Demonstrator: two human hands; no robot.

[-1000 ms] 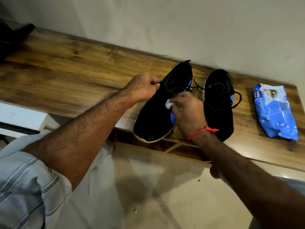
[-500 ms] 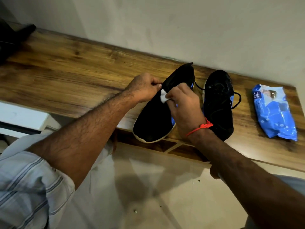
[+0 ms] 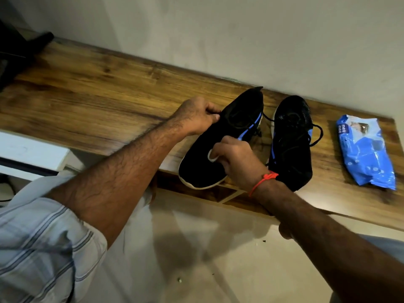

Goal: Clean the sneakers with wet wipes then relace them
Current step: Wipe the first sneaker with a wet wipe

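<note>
Change: right hand (image 3: 235,159) w/ the wipe (image 3: 211,157) is now sitting lower on the left sneaker (image 3: 220,141), toward the toe; 0.5 s ago it was up near the collar, by the left hand. 1 s ago it was mid-shoe. So the wipe is going up & down the upper in strokes.

Right hand: fingers are curling round the bunched white wipe & pressing it onto the black upper, centre of frame. Red thread (image 3: 262,181) is showing at the wrist.

Left hand: left hand (image 3: 196,115) is pinching the collar/side edge of the same sneaker, left of centre, steadying it. Grip spot looks unchanged vs earlier frames.

Left sneaker: is lying tilted on the counter (image 3: 91,95), toe w/ pale sole edge overhanging the front edge, heel pointing to the wall. Blue stripe is showing on its right side.

Right sneaker: the other one (image 3: 291,141) is sitting just right of it, untouched, laces trailing loose beside it.

Wipes pack: blue pack (image 3: 365,152) is lying at right of frame, well apart from both hands.

Meaning: cleaning step is prob. mid-way on shoe 1; shoe 2 & the relacing aren't started yet.

Watch: overhanging toe could tip off if the pinch is slackening.
</note>
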